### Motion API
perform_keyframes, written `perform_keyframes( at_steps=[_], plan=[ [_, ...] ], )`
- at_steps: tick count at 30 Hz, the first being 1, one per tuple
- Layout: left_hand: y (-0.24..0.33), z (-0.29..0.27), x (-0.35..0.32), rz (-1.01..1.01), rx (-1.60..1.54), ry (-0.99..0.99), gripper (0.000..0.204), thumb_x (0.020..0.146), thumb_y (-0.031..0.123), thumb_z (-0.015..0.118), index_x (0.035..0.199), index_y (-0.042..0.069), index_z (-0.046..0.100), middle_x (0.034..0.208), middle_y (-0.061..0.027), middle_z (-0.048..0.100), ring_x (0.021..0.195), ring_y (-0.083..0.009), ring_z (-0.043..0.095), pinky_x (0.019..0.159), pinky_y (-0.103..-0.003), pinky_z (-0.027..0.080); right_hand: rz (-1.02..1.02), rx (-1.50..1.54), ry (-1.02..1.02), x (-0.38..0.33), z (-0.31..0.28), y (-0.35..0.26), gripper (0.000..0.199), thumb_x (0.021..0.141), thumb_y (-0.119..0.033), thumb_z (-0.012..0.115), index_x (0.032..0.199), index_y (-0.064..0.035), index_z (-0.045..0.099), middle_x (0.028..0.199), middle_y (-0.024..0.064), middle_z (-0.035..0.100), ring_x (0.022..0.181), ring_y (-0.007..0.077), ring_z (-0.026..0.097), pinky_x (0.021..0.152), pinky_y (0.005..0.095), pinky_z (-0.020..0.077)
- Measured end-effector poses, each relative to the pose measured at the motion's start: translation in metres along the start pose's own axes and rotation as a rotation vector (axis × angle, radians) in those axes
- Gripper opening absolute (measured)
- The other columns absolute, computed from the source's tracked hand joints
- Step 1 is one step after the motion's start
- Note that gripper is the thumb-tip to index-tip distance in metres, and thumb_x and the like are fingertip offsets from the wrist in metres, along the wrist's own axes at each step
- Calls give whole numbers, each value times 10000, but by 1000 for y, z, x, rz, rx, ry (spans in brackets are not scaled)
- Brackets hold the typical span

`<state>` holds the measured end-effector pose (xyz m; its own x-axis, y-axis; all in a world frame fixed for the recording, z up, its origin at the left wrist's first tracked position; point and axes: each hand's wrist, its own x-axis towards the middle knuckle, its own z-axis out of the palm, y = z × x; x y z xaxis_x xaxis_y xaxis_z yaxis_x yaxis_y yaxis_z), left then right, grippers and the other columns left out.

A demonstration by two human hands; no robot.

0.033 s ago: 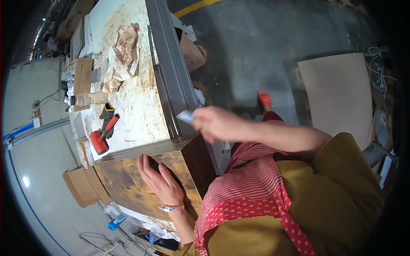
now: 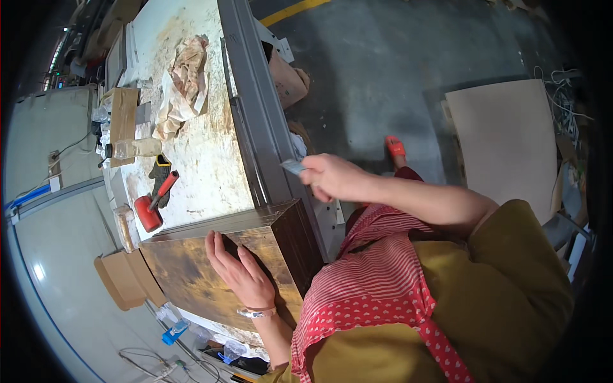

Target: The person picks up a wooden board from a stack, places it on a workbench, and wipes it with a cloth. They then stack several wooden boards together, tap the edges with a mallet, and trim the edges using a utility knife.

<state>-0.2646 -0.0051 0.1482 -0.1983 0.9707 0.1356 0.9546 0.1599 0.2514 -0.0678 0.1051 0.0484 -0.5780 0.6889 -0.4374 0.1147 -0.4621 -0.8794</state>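
Note:
My left hand [image 2: 245,279] lies spread on the mottled brown wooden face of a box-like furniture piece [image 2: 185,271], fingertips close to its far edge. Beyond the dark brown right end of that piece, my right hand [image 2: 337,179] is raised in the air, closed on a small flat grey-blue piece [image 2: 293,166]. Whether this is a scraper or a folded sheet I cannot tell. It juts out leftward from the fingers, over the workbench's grey side and apart from the wood.
On the stained white workbench [image 2: 217,182] lie a red mallet [image 2: 148,213], a dark glove [image 2: 159,175], a clear bottle [image 2: 135,148] and a crumpled rag [image 2: 185,83]. An open cardboard box [image 2: 121,281] stands at left. A large beige board [image 2: 504,140] is at right.
My right hand and the flat piece have shifted a little to the right and upward, away from the wooden piece. My left hand has stayed in place.

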Motion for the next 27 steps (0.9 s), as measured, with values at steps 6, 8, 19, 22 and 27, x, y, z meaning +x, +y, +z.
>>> perform_keyframes(
  at_steps=[6, 8, 19, 22, 27],
  plan=[
    [3, 1, 1, -23, -10, 2, 439, 929, 194, 379, 1283, -66, 387, 1348, -231, 359, 1245, -387, 353, 1043, -438, 261, 11, -191, -17, 7, 16, 43, 180, 909, -131, 405, 796, -12, 478, 517, 72, 507, 478, 193, 531, 500, 352, 406],
    [0, 0, 0, -15, 3, 1, 441, 927, 192, 382, 1284, -67, 388, 1347, -229, 360, 1246, -384, 353, 1042, -439, 263, 30, -159, -56, 6, 21, 43, 130, 863, -52, 375, 816, 7, 481, 552, 90, 511, 488, 191, 540, 507, 355, 410],
    [0, 1, 4, -22, 4, 3, 439, 925, 187, 387, 1284, -66, 386, 1349, -234, 358, 1246, -390, 354, 1042, -444, 264, -77, -54, -295, -29, 21, -32, 217, 934, -183, 424, 793, -23, 465, 490, 41, 484, 475, 156, 513, 508, 331, 408],
    [0, -3, -3, -8, 17, 1, 438, 926, 188, 384, 1285, -63, 384, 1351, -236, 356, 1244, -395, 355, 1041, -445, 266, -136, 77, -250, -28, 21, -42, 229, 938, -188, 426, 786, -21, 465, 504, 41, 512, 461, 132, 490, 497, 313, 397],
    [-1, 2, 4, -10, 18, -12, 440, 927, 193, 378, 1287, -59, 383, 1351, -238, 357, 1244, -399, 353, 1040, -449, 268, -87, 46, -306, -26, 25, -33, 188, 931, -156, 430, 826, -10, 486, 526, 48, 535, 492, 131, 542, 490, 316, 420]
  ],
)
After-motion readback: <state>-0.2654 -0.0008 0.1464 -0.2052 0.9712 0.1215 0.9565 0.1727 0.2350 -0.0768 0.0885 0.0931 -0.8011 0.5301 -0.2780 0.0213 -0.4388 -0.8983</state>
